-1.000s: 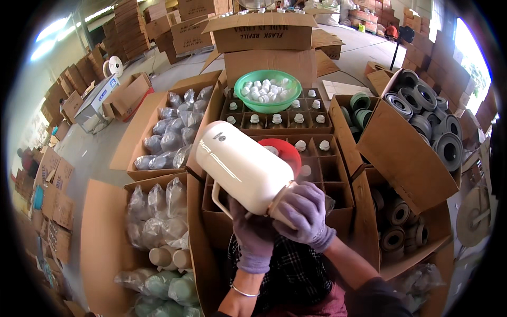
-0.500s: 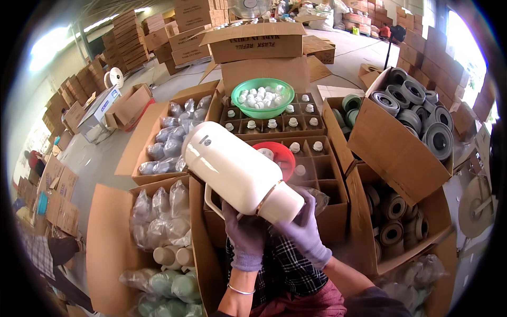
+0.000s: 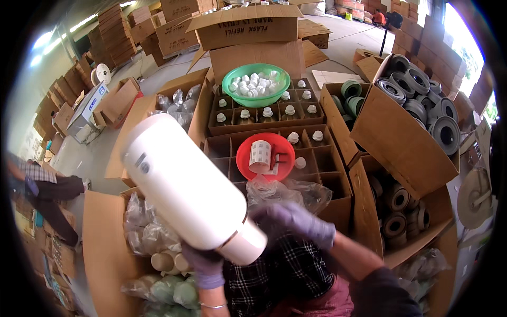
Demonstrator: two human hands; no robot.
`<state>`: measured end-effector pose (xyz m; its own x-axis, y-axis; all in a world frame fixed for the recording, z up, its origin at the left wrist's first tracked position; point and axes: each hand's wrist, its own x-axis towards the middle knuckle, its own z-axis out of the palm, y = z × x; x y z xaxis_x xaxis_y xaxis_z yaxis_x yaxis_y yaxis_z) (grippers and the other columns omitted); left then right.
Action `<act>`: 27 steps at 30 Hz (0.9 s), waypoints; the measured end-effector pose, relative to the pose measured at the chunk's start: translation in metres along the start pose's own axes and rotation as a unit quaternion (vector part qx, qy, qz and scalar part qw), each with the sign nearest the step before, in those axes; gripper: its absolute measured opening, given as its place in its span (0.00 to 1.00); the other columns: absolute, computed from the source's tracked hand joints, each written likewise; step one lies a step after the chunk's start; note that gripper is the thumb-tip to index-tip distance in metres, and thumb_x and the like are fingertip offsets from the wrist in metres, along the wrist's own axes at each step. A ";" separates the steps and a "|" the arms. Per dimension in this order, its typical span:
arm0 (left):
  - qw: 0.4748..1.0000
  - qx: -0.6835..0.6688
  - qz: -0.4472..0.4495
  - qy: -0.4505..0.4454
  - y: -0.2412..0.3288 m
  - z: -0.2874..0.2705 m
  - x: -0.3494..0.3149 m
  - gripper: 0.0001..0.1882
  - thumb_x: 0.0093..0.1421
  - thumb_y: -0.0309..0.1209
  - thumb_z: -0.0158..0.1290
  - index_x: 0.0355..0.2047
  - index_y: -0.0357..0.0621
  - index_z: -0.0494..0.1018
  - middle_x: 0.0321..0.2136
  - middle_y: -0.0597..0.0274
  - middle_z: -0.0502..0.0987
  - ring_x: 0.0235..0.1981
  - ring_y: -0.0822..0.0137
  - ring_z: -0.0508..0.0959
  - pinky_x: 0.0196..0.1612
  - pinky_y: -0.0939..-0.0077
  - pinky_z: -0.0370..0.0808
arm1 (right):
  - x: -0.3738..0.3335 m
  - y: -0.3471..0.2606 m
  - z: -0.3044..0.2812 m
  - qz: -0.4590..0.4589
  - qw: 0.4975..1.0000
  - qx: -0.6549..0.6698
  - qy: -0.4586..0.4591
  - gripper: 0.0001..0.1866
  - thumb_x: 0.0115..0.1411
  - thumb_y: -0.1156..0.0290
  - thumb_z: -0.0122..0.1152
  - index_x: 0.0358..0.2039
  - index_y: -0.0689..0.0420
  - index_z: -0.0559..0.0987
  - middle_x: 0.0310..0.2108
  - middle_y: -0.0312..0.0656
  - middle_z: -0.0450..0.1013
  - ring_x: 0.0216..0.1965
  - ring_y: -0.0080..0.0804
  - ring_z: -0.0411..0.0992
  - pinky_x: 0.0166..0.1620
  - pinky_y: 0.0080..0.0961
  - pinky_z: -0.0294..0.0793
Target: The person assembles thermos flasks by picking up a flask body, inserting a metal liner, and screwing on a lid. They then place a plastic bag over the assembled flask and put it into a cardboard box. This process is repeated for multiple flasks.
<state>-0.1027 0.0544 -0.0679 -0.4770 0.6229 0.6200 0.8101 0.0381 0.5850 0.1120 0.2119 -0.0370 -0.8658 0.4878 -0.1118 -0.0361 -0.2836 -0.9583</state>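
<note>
A large cream vacuum flask [image 3: 182, 182] lies tilted across my lap, its base up to the left and its cup lid [image 3: 243, 243] down to the right. My left hand [image 3: 208, 267], in a purple glove, grips it from underneath near the lid end, the fingers mostly hidden by the flask. Gloved likewise, my right hand [image 3: 301, 224] is just right of the lid, its fingers blurred. Beyond that hand, a crumpled clear plastic bag [image 3: 274, 193] lies on the divided carton [image 3: 338, 198]. A red bowl [image 3: 243, 166] there contains a roll of printed labels [image 3: 260, 157].
A green basin [image 3: 231, 94] of white caps stands on a carton of white-capped bottles. At right, cartons hold grey ring-shaped parts [image 3: 444, 134]. Bagged flasks [image 3: 158, 232] fill the left carton [image 3: 108, 253]. A person's legs [image 3: 53, 206] show at far left.
The flask has swung left and closer, with my left hand under it. My right hand has come off the lid's side. The red bowl and label roll are now uncovered.
</note>
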 end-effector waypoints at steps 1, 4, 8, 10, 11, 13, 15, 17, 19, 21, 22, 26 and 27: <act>0.998 0.045 -0.029 -0.020 -0.021 -0.020 -0.008 0.35 0.54 0.44 0.63 0.56 0.34 0.67 0.50 0.46 0.75 0.50 0.51 0.76 0.55 0.59 0.72 | 0.025 0.013 -0.028 -0.005 0.994 -0.063 0.086 0.22 0.67 0.56 0.56 0.53 0.59 0.78 0.45 0.43 0.77 0.46 0.29 0.75 0.51 0.28 0.74; 0.989 0.045 -0.104 -0.099 -0.050 -0.090 -0.015 0.30 0.63 0.45 0.52 0.58 0.36 0.67 0.51 0.47 0.76 0.48 0.53 0.78 0.53 0.63 0.75 | 0.101 0.030 -0.136 -0.002 0.896 -0.323 0.306 0.22 0.56 0.58 0.63 0.45 0.62 0.79 0.38 0.50 0.79 0.40 0.38 0.78 0.45 0.33 0.76; 0.964 -0.044 -0.203 -0.167 -0.043 -0.107 -0.017 0.28 0.64 0.45 0.52 0.55 0.35 0.69 0.49 0.50 0.77 0.44 0.56 0.79 0.49 0.65 0.75 | 0.179 0.082 -0.209 0.137 0.767 -0.531 0.331 0.20 0.56 0.59 0.59 0.44 0.60 0.78 0.44 0.54 0.77 0.50 0.47 0.76 0.54 0.39 0.73; 0.947 -0.063 -0.249 -0.191 -0.036 -0.111 -0.031 0.27 0.64 0.44 0.51 0.54 0.35 0.71 0.48 0.51 0.78 0.42 0.57 0.79 0.47 0.66 0.75 | 0.203 0.102 -0.211 0.185 0.748 -0.543 0.334 0.22 0.56 0.60 0.56 0.48 0.60 0.75 0.48 0.57 0.75 0.53 0.51 0.73 0.57 0.42 0.71; 0.938 -0.067 -0.273 -0.203 -0.033 -0.113 -0.038 0.26 0.64 0.44 0.51 0.53 0.34 0.71 0.48 0.51 0.78 0.41 0.58 0.79 0.46 0.67 0.75 | 0.211 0.111 -0.210 0.205 0.753 -0.531 0.331 0.24 0.56 0.60 0.54 0.51 0.60 0.73 0.50 0.60 0.73 0.55 0.53 0.72 0.58 0.43 0.70; 0.915 -0.097 -0.321 -0.222 -0.033 -0.113 -0.047 0.25 0.64 0.44 0.50 0.52 0.34 0.73 0.47 0.53 0.79 0.38 0.59 0.80 0.44 0.68 0.75 | 0.218 0.119 -0.212 0.227 0.747 -0.526 0.336 0.27 0.56 0.61 0.51 0.55 0.60 0.69 0.52 0.62 0.72 0.57 0.56 0.69 0.59 0.44 0.69; 0.882 -0.156 -0.385 -0.224 -0.039 -0.110 -0.049 0.25 0.65 0.44 0.50 0.50 0.34 0.74 0.46 0.54 0.79 0.36 0.61 0.80 0.43 0.69 0.76 | 0.220 0.110 -0.214 0.254 0.764 -0.516 0.292 0.33 0.54 0.58 0.57 0.58 0.59 0.65 0.60 0.64 0.63 0.59 0.58 0.67 0.60 0.45 0.69; 0.835 -0.225 -0.457 -0.210 -0.042 -0.107 -0.049 0.24 0.65 0.44 0.49 0.49 0.33 0.75 0.45 0.55 0.80 0.34 0.62 0.80 0.41 0.70 0.76 | 0.219 0.107 -0.198 0.270 0.752 -0.537 0.269 0.36 0.53 0.59 0.61 0.60 0.59 0.62 0.62 0.64 0.59 0.60 0.58 0.66 0.60 0.45 0.70; 0.930 -0.084 -0.277 -0.227 -0.029 -0.097 -0.035 0.14 0.60 0.32 0.52 0.42 0.38 0.78 0.37 0.55 0.81 0.32 0.59 0.80 0.38 0.67 0.74 | 0.213 0.104 -0.185 0.272 0.742 -0.563 0.241 0.39 0.52 0.60 0.63 0.61 0.59 0.60 0.62 0.65 0.58 0.60 0.58 0.67 0.60 0.44 0.69; 0.955 -0.008 -0.149 -0.256 -0.033 -0.093 -0.031 0.14 0.54 0.27 0.56 0.43 0.42 0.78 0.32 0.52 0.79 0.33 0.55 0.80 0.38 0.66 0.75 | 0.211 0.111 -0.188 0.236 0.760 -0.537 0.279 0.40 0.50 0.63 0.64 0.62 0.59 0.60 0.61 0.63 0.60 0.59 0.57 0.67 0.59 0.45 0.70; 0.959 0.006 -0.109 -0.262 -0.036 -0.090 -0.030 0.16 0.54 0.28 0.56 0.44 0.41 0.77 0.34 0.51 0.79 0.35 0.53 0.79 0.39 0.63 0.74 | 0.206 0.113 -0.193 0.220 0.766 -0.525 0.299 0.40 0.49 0.65 0.65 0.62 0.59 0.60 0.60 0.63 0.61 0.59 0.57 0.67 0.59 0.45 0.70; 0.953 0.031 -0.005 -0.303 -0.051 -0.079 -0.029 0.21 0.54 0.30 0.57 0.49 0.39 0.74 0.38 0.51 0.80 0.38 0.46 0.78 0.44 0.56 0.73 | 0.156 0.113 -0.237 -0.043 0.878 -0.219 0.424 0.33 0.52 0.66 0.63 0.56 0.61 0.64 0.45 0.56 0.72 0.47 0.47 0.76 0.51 0.43 0.77; 0.950 -0.036 -0.061 -0.303 -0.049 -0.084 -0.030 0.20 0.54 0.30 0.56 0.48 0.39 0.75 0.39 0.49 0.80 0.39 0.45 0.78 0.43 0.56 0.74 | 0.143 0.099 -0.212 -0.074 0.926 -0.045 0.367 0.27 0.54 0.68 0.61 0.53 0.62 0.67 0.42 0.55 0.74 0.42 0.43 0.77 0.48 0.40 0.79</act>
<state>-0.1567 -0.0317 -0.0721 -0.2654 0.9535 0.1426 0.7256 0.1001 0.6808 0.0899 0.4286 -0.2041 -0.2804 0.9552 -0.0948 -0.0578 -0.1154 -0.9916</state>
